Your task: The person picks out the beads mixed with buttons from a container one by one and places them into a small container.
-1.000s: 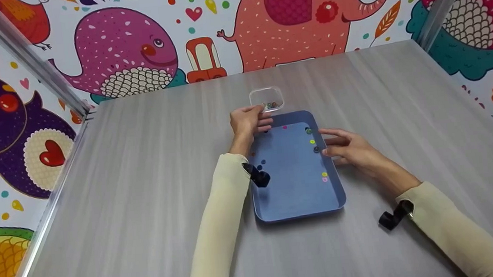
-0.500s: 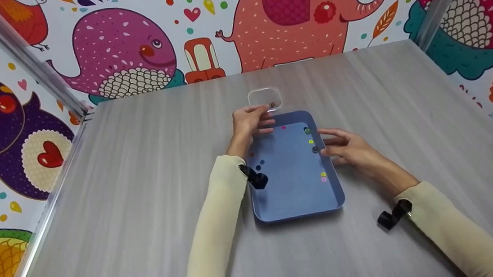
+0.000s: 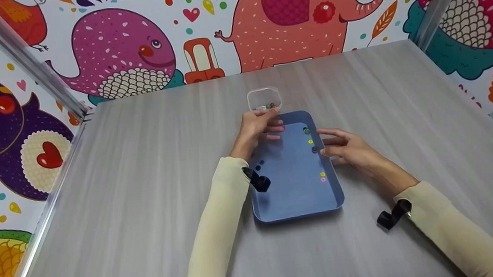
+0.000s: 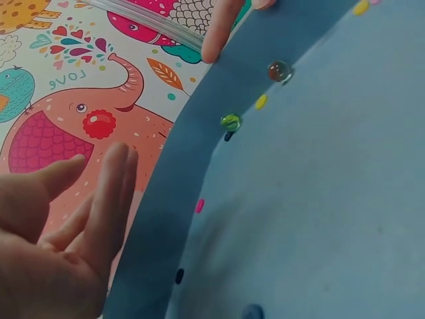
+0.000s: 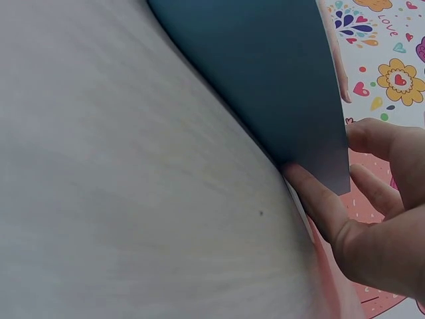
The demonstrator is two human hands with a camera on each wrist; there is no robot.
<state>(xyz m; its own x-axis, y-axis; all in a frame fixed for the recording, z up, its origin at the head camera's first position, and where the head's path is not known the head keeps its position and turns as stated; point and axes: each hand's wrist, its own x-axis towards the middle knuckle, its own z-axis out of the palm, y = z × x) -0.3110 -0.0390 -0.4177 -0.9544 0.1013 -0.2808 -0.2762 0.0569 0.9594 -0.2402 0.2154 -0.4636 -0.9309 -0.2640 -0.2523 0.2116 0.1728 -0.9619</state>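
My left hand (image 3: 256,126) hovers over the far left corner of the blue tray (image 3: 295,197), close to the near side of a small clear plastic box (image 3: 264,92). In the left wrist view its thumb and fingers are apart, with nothing seen between them. Small glass marbles (image 3: 272,105) lie in the box, partly hidden by that hand. My right hand (image 3: 356,150) touches the tray's right wall from outside with its fingertips. Along that wall lie a green marble (image 4: 231,122), a reddish-brown marble (image 4: 279,72) and small yellow discs (image 4: 261,102).
Dark discs (image 3: 260,165) lie near the tray's left wall, and a pink disc (image 4: 200,206) is by the far wall. A grey wood-grain table (image 3: 154,165) carries tray and box. Walls with cartoon animals (image 3: 294,21) border it behind and at the sides.
My left hand has shifted slightly to the right and nearer, its fingers lying further over the tray. My right hand stays at the tray's wall.
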